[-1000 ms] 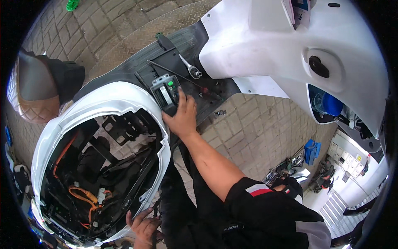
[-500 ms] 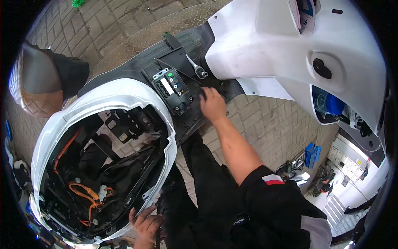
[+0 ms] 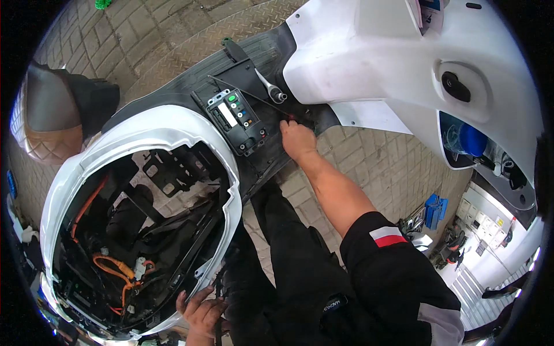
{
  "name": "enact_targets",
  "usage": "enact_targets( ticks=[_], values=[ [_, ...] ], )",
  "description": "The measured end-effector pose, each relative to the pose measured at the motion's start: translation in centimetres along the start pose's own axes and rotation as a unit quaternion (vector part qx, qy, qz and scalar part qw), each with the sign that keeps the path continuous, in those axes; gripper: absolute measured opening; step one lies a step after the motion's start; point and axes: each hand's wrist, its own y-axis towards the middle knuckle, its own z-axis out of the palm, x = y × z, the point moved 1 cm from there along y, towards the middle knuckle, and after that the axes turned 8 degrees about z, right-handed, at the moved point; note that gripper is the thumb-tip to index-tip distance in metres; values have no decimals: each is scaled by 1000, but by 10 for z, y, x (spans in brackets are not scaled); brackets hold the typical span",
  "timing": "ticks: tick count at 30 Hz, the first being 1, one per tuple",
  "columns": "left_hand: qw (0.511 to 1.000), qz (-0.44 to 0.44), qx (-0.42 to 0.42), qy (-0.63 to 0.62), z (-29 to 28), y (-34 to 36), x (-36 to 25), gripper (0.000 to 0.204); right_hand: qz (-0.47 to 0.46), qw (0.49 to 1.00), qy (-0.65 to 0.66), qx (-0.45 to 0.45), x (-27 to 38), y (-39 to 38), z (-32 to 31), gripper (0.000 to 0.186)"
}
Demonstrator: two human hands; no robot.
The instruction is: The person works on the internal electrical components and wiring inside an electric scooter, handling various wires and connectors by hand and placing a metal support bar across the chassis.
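My right hand (image 3: 298, 139) is down on the scooter's dark footboard (image 3: 262, 167), its fingers curled. A thin dark rod (image 3: 245, 92) runs up to the fingertips, where a bit of red shows; what the fingers hold is hidden. Just left of this hand lies a black controller box (image 3: 235, 122) with a white label and coloured terminals. A ratchet wrench (image 3: 271, 86) rests beyond it. At the lower left, my left hand (image 3: 202, 311) has its fingers bent over the rim of the white body panel (image 3: 231, 216), beside a dark strap.
Orange cables (image 3: 118, 271) and black frame parts lie inside the open body. The removed seat (image 3: 49, 112) stands at left. The white front fairing (image 3: 369, 63) rises at right, with a bottle (image 3: 472, 140) in its pocket. Paving (image 3: 369, 167) surrounds the scooter.
My right hand has shifted slightly, and the dark thing seen at its fingers is now out of sight while some red shows. The view has moved a little; my left hand stays on the rim.
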Motion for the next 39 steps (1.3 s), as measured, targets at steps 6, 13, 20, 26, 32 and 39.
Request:
enact_targets(
  ticks=[6, 13, 20, 26, 32, 39],
  values=[
    [1000, -4, 1, 13, 2, -1, 0, 41, -33, 999, 19, -25, -5, -2, 8, 18],
    [999, -26, -8, 40, 0, 8, -6, 17, -14, 929, 358, -87, -15, -15, -1, 26],
    [998, -26, -24, 47, 0, 13, -9, 8, 75, 338, 931, 114, -47, -53, -7, 19],
    [998, -2, -1, 57, 4, 0, -1, 22, 115, 379, 899, 189, -94, -26, 6, 14],
    [999, 14, -18, 28, 3, 10, -3, 33, 152, 960, 212, -105, -94, 34, 9, 44],
    [999, -28, -11, 27, -2, -3, -10, 43, 173, 976, 114, -65, -56, 51, 18, 38]
  ],
)
